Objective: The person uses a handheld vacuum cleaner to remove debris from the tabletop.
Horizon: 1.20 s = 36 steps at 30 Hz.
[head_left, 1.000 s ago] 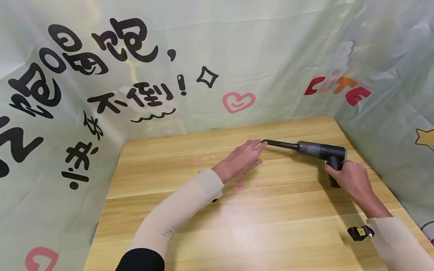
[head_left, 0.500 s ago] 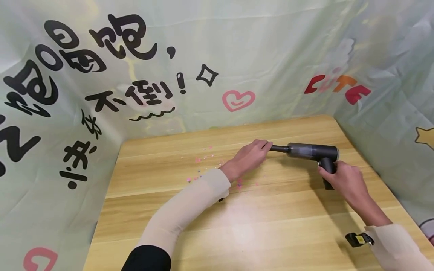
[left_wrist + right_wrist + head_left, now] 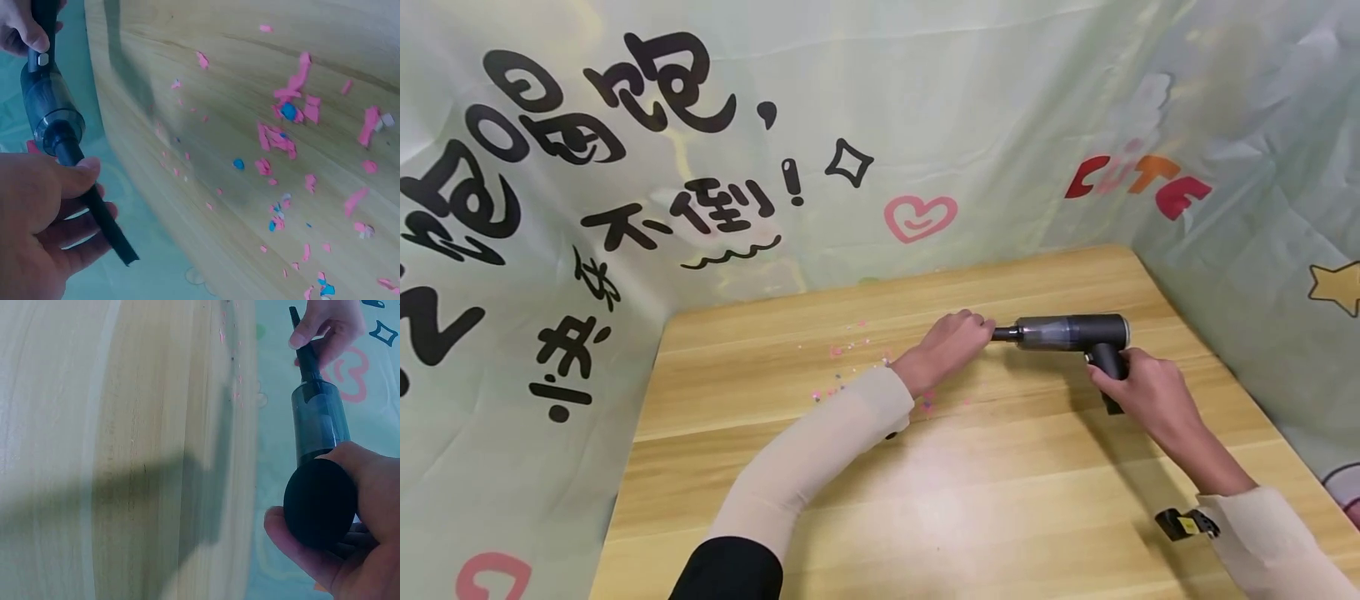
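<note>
A black handheld vacuum cleaner (image 3: 1078,332) with a clear dust cup is held above the table, its narrow nozzle to the left in the head view. My right hand (image 3: 1150,392) grips its handle, with the thumb by a small button (image 3: 43,59). My left hand (image 3: 953,342) pinches the slim black nozzle (image 3: 107,219) between thumb and fingers; the nozzle's free end sticks out past them in the left wrist view. Pink, blue and white paper scraps (image 3: 279,139) lie scattered on the tabletop, partly hidden by my left arm in the head view.
The wooden table (image 3: 1000,525) is bordered by printed cloth (image 3: 1000,125) at the back and sides. A small black device (image 3: 1186,525) sits at my right sleeve. Black lettering and a pink heart (image 3: 921,218) mark the cloth.
The vacuum cleaner and my right hand have moved left. My left hand first touched the nozzle's tip with its fingers, then moved slightly right and took hold further along it.
</note>
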{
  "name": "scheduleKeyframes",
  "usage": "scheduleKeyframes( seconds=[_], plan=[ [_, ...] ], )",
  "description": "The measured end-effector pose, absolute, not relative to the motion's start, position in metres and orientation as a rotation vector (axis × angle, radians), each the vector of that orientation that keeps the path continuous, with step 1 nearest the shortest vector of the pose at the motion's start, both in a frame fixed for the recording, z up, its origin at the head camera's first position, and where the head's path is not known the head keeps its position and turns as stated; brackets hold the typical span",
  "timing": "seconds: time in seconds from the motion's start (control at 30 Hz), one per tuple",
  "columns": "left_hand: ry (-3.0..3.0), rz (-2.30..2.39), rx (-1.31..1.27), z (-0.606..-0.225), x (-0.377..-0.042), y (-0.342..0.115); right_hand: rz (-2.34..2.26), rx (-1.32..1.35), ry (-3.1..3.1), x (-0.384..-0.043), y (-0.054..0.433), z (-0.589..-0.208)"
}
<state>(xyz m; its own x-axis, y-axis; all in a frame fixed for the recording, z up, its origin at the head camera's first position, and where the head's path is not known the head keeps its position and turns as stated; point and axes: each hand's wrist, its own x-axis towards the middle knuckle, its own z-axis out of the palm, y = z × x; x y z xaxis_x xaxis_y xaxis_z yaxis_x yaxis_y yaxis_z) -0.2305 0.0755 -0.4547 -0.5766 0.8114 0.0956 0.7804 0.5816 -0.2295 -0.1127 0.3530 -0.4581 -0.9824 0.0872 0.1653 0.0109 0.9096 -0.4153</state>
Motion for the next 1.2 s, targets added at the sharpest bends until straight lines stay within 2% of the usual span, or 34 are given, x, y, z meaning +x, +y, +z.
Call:
scheduleKeyframes(
  seconds=[0.43, 0.73, 1.2],
  plan=[
    [-2.736, 0.034, -1.368, -0.459, -0.226, 0.081, 0.906, -0.273, -2.936, -0.106, 0.357, -0.466],
    [-2.789, -0.031, -1.382, -0.461, -0.223, 0.090, 0.777, -0.363, -2.913, -0.100, 0.355, -0.461],
    [-2.936, -0.513, -1.483, -0.461, -0.217, 0.104, 0.570, -0.327, -2.867, -0.089, 0.373, -0.450]
  ],
)
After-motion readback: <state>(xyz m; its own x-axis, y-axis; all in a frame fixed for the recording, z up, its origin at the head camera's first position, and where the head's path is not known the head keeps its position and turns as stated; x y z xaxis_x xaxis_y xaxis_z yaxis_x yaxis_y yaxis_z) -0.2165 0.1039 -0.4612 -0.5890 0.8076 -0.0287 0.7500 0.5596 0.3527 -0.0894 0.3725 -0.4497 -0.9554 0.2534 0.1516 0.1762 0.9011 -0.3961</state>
